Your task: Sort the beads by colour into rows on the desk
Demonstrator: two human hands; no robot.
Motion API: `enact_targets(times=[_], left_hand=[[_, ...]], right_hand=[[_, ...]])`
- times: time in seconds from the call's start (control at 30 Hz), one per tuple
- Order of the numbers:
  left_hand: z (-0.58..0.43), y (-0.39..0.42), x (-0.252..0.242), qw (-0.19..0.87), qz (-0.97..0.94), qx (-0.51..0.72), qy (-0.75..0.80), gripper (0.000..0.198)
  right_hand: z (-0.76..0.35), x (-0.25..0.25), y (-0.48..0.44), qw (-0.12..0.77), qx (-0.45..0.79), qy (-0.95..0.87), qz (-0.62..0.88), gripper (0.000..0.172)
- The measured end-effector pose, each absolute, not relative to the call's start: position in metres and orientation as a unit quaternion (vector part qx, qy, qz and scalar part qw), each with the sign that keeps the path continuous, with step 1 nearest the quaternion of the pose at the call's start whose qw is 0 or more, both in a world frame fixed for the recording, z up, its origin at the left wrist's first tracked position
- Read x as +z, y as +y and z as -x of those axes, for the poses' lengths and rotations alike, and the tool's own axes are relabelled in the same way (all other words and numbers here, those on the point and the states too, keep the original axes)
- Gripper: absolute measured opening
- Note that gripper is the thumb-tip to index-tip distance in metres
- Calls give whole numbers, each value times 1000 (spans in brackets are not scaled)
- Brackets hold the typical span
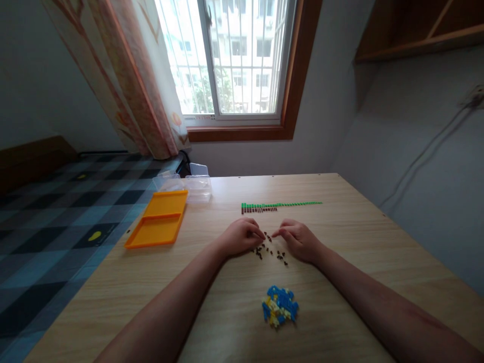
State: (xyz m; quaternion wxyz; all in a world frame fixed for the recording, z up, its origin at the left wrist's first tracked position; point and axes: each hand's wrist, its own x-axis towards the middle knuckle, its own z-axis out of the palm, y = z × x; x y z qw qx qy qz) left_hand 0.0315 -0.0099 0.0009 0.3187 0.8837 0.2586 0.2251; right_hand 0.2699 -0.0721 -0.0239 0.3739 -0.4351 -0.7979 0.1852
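Small dark brown building bricks (pixel 280 255) lie scattered on the wooden table (pixel 340 312) between my two hands. My left hand (pixel 240 237) rests on the left side of them, its fingers curled and pressed together at the brown bricks; whatever they may hold is hidden. From the right, my right hand (pixel 300 242) points its index finger at the same bricks, with the other fingers folded in and nothing visible held. Beyond the hands runs a long row of green bricks (pixel 260 205), and a shorter row of brown bricks (pixel 257 210) lines up just below it.
Nearer to me sits a heap of blue and yellow bricks (pixel 280 306). An orange two-part tray (pixel 156 217) lies at the table's left edge, with clear plastic boxes (pixel 198 187) behind it. A bed with a checked cover (pixel 75 201) adjoins on the left.
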Motion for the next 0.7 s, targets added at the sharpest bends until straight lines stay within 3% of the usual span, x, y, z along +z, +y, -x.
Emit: enact_targets(times=[0.53,0.63,0.7], left_hand=[[-36,-14,2,248,-914,180,266,8],[-37,-14,2,224,-918,177,277,9],[-36,-14,2,206,-920,175,284,10]], right_hand=[[-274,-19,-71,400,243,-770,434,64],[-279,-18,-71,364,276,-788,413,57],[-281,-17,-71,340,288,-796,409,42]])
